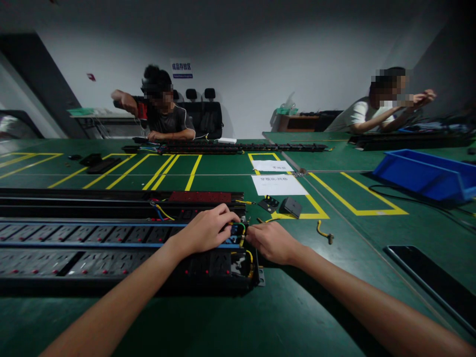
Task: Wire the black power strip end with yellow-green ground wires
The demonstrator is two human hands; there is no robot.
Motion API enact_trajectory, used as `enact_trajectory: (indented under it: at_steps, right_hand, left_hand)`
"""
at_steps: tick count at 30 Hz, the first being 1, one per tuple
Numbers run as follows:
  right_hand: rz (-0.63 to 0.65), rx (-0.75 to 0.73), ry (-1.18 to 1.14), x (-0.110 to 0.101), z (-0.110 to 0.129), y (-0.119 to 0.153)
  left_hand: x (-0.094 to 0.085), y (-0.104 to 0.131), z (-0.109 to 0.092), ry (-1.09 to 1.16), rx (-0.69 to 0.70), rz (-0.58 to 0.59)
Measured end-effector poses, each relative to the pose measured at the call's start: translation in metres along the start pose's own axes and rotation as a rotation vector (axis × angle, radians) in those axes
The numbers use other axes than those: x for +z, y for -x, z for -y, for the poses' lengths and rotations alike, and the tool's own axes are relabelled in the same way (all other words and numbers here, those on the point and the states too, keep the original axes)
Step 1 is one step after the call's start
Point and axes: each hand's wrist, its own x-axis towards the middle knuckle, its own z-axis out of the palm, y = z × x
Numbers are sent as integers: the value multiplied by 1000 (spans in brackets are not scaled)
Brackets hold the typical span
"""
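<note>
Long black socket strips lie side by side on the green table, the nearest strip in front and a blue-edged strip behind it. My left hand rests over the right end of the blue-edged strip, its fingers bent near a green-yellow wire. At that same end my right hand has its fingers closed; what they hold, if anything, is hidden. A yellow wire curves inside the open end of the nearest strip. Behind, a dark red strip section shows.
Black end pieces, a loose yellow wire and paper sheets lie beyond my right hand. To the right are a phone and a blue bin. Two people work across the table, near further strips.
</note>
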Motion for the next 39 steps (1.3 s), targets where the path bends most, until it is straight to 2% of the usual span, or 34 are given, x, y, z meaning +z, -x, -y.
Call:
enact_trajectory:
  at_steps: [39]
  right_hand:
    - [14,-7,20,-1,0,0]
  left_hand:
    - [-3,-1,0,7,9,49]
